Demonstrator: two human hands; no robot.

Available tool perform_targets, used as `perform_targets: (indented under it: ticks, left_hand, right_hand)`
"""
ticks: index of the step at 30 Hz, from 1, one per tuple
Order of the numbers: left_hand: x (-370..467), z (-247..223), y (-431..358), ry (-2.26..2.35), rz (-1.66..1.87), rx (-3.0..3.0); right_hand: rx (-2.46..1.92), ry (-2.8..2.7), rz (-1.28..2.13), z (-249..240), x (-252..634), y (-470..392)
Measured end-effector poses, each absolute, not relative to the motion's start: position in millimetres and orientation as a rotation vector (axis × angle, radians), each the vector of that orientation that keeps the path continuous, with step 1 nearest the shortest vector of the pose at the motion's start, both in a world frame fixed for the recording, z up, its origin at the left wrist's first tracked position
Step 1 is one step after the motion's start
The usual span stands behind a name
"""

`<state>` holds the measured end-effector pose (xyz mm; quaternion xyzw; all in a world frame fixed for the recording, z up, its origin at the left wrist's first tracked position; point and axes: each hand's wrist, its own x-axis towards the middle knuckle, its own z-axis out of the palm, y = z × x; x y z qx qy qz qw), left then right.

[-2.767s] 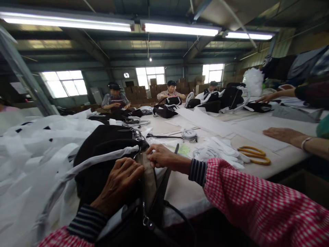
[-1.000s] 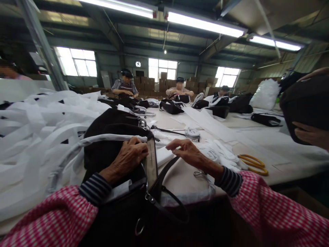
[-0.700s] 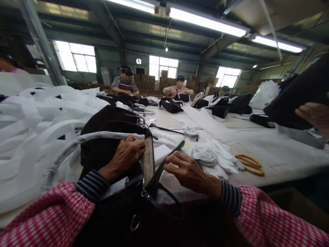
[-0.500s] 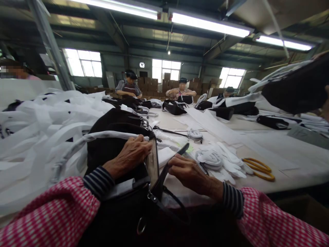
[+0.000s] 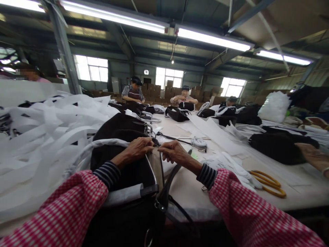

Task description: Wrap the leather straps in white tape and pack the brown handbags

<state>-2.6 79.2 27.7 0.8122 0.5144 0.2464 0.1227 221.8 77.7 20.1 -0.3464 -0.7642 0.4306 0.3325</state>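
Observation:
A black bag [image 5: 115,130] with an open silver zipper [image 5: 152,168] and a white-wrapped handle [image 5: 102,143] lies in front of me. My left hand [image 5: 138,148] rests over the bag's upper edge, its fingers pinched at the far end of the zipper opening. Close by on the right, my right hand [image 5: 172,151] has thumb and forefinger together at the same end; what they hold is too small to make out. A dark strap [image 5: 173,173] hangs beside the opening, below my right hand.
White strips [image 5: 51,127] are heaped at the left. Yellow-handled scissors [image 5: 269,183] and white wrapped pieces [image 5: 231,166] lie on the table [image 5: 190,192] at the right. Another person's hand [image 5: 312,156] touches a black bag [image 5: 277,145]. Two people work across the table.
My right hand has let go of the dark strap and moved up and left, beside my left hand. The other person's black bag has come down onto the table. The view has shifted slightly.

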Motion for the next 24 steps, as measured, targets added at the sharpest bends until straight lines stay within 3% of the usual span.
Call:
perform_targets:
  ticks: [13, 24]
  left_hand:
    - [-1.1, 16.8, 76.7, 1.396, 0.966, 2.08]
    - [0.7, 10.9, 67.3, 1.412, 1.036, 2.128]
  right_hand:
    - [-1.124, -2.069, 0.883, 17.2, 216.5, 60.6]
    - [-1.057, -2.012, 0.976, 32.2, 224.1, 51.6]
